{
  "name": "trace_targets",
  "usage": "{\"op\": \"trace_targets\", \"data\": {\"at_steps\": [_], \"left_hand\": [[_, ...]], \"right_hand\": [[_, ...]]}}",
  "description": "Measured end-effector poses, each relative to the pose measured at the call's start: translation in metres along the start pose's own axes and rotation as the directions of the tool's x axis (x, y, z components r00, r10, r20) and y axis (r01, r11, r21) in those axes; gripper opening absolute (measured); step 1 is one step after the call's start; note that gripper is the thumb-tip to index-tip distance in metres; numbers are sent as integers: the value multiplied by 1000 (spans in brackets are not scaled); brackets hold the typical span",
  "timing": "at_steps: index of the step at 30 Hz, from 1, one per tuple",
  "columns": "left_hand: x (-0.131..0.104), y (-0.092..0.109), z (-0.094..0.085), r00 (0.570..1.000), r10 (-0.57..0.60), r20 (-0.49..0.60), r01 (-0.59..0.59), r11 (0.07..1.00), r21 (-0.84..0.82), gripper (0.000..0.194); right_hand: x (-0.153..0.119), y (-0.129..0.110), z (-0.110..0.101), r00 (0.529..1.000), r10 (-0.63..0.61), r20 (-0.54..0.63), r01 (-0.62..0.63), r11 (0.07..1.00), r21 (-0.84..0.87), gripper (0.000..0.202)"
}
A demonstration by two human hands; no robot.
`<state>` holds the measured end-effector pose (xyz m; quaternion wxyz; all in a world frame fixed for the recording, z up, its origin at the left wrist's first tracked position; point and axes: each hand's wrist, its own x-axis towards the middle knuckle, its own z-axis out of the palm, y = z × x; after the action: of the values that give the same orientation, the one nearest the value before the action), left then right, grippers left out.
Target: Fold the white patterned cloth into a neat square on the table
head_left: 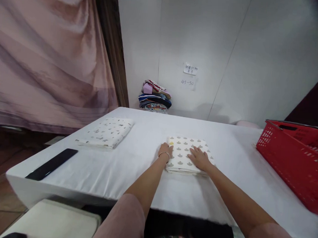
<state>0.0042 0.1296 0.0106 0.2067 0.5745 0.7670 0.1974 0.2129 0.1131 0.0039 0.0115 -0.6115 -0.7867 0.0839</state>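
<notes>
A folded white cloth with grey printed shapes (182, 156) lies flat on the white-covered table (144, 132). At its left edge is my left hand (166, 150), a bracelet on the wrist, its fingers bent against the cloth's side; what the fingertips hold, if anything, is hidden. My right hand (199, 158) rests flat on top of the cloth with fingers spread. Another folded white cloth with small dark prints (109, 132) lies farther left on the table.
A red plastic basket (292, 161) stands at the right. A black phone-like slab (52, 164) lies at the left edge. Behind the table is a pile of folded fabrics (155, 99). A pale stool (54, 222) is at the lower left, a pink curtain (47, 56) beyond.
</notes>
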Motion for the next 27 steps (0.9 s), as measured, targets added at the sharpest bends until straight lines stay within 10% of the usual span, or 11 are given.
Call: {"op": "trace_targets", "data": {"at_steps": [6,15,18,22,27], "left_hand": [[-28,-15,15,917,398,-36,-398,917,5,43],[-38,-46,12,900,426,-89,-435,891,-135,33],[-62,-58,11,819,522,-238,-559,818,-133,31],[-82,-58,11,654,696,-295,-735,678,-30,29],[-81,-44,11,592,783,-191,-782,615,97,26]], "right_hand": [[-9,-6,7,997,-23,-67,23,1000,-5,54],[-34,56,4,922,167,-348,-38,936,349,45],[-62,77,18,865,218,-452,12,891,453,46],[-86,75,29,797,-6,-603,247,915,318,37],[-86,47,25,768,-290,-571,406,910,83,28]]}}
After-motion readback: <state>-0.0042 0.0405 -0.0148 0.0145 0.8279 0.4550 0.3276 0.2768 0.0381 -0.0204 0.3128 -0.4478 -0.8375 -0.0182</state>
